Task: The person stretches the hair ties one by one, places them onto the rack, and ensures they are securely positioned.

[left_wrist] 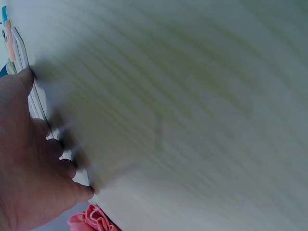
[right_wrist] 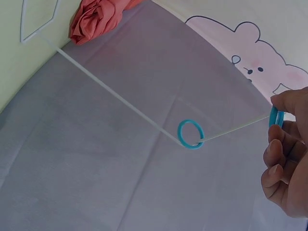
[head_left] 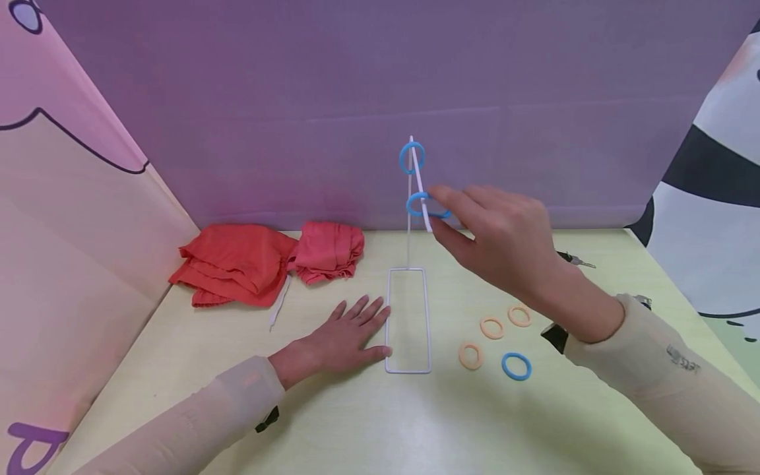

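Observation:
A white wire stand (head_left: 427, 323) has a rectangular base on the table, a tall upright and an arm sloping toward me from its top. Near the arm's free end, my right hand (head_left: 501, 234) pinches a blue ring (head_left: 410, 205) between thumb and index finger; the arm's tip passes through the ring in the head view. Another blue ring (right_wrist: 180, 132) hangs at the corner where upright and arm meet. My left hand (head_left: 347, 340) lies palm down with fingers spread, fingertips and thumb at the left side of the base.
Right of the base lie several loose rings: a blue ring (head_left: 518, 378) and peach rings, one peach ring (head_left: 462, 357) nearest the stand. Red cloth (head_left: 237, 264) is heaped at the back left. Behind the right forearm, a key (head_left: 584, 263) shows. A purple curtain (head_left: 297, 132) closes the back.

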Tool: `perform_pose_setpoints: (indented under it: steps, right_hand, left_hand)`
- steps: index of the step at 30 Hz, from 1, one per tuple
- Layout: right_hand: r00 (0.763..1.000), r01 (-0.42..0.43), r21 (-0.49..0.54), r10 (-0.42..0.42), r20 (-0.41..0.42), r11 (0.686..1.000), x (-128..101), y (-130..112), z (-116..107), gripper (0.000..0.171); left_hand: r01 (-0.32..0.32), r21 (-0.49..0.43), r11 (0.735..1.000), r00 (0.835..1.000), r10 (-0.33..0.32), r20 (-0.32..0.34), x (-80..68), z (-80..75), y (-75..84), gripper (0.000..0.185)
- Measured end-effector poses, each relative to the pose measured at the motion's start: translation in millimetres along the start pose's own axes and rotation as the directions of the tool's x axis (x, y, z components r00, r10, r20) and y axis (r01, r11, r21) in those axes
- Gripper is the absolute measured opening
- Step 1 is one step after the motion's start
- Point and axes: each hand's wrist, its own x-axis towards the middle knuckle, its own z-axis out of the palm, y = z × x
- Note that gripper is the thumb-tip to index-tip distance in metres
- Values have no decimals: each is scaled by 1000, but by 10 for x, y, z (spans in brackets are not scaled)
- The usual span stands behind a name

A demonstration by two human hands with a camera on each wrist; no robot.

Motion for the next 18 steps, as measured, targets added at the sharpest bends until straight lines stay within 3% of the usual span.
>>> perform_pose_setpoints:
  steps: [18]
  right_hand:
    - [996,-45,-120,54,73,992,118,293,320,20]
  left_hand:
    - [11,-3,1000,1000,-11,9,3,12,-7,82]
